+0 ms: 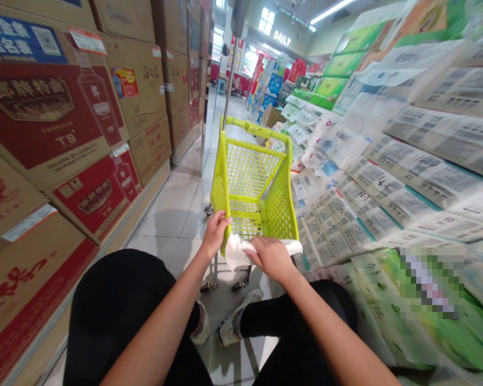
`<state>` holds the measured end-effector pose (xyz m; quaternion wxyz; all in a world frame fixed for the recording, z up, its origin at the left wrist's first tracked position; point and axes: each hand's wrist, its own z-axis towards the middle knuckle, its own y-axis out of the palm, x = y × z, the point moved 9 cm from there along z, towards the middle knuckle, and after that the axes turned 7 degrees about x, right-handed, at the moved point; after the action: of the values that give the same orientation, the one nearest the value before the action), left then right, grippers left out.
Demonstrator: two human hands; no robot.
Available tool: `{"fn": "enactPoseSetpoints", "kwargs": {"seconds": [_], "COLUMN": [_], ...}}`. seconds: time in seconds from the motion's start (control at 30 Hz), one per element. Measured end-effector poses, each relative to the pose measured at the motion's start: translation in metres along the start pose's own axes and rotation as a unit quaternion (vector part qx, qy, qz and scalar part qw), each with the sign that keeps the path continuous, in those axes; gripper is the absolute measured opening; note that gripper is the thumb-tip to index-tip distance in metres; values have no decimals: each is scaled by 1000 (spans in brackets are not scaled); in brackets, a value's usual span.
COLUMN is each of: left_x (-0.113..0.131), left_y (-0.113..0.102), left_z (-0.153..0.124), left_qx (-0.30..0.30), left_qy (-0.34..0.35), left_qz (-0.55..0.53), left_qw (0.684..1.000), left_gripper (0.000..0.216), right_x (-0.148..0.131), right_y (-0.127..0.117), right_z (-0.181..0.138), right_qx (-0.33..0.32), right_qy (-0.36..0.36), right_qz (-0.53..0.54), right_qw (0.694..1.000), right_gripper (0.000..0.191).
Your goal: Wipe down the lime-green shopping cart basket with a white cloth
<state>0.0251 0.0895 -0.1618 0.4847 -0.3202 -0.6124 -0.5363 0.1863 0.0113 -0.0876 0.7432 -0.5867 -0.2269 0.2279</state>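
A yellow-green plastic shopping cart (pixel 287 187) with a lattice basket stands on wheels between my knees. Its basket holds nothing that I can see. My left hand (pixel 216 233) is closed on the near left edge of the basket, thumb over the rim. A white cloth (pixel 237 252) lies over the near rim, bunched at its left end and stretching along to the right corner. My right hand (pixel 271 257) presses and grips this cloth against the rim, its fingers partly hidden.
Stacked cardboard cartons (pixel 52 118) rise along the left. On the right, piles of packaged tissue (pixel 382 182) slope close to the cart. A thin metal pole (pixel 229 80) stands beyond the cart's handle. The tiled floor (pixel 173 206) runs down the aisle toward more shelves.
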Motion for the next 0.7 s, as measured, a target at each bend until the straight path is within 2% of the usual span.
{"fn": "enactPoseSetpoints", "kwargs": {"seconds": [0.1,0.2,0.3,0.37,0.47,0.53,0.63,0.7], "left_x": [5,8,3,-3,-13,-19,-21,-11], "left_y": [2,9,24,39,61,67,60,42], "left_z": [-4,-18,-36,-47,-62,-74,-86,-81], "left_qx": [0,26,53,47,25,24,27,43], "left_qy": [11,49,67,60,43,29,19,27], "left_qz": [19,38,28,18,15,23,48,64], "left_qw": [1000,998,996,997,999,999,998,997], "left_gripper": [25,26,31,34,38,41,42,40], "right_x": [34,63,95,115,139,152,161,158], "right_y": [-6,-8,-6,-5,-5,-7,-13,-14], "right_z": [-22,-35,-41,-41,-40,-41,-46,-50], "right_qx": [16,43,62,68,66,69,95,118], "right_qy": [27,66,151,181,160,143,141,135], "right_qz": [-15,-38,-79,-92,-66,-31,18,48], "right_qw": [999,996,983,977,983,987,985,983], "right_gripper": [43,45,44,43,43,45,47,47]}}
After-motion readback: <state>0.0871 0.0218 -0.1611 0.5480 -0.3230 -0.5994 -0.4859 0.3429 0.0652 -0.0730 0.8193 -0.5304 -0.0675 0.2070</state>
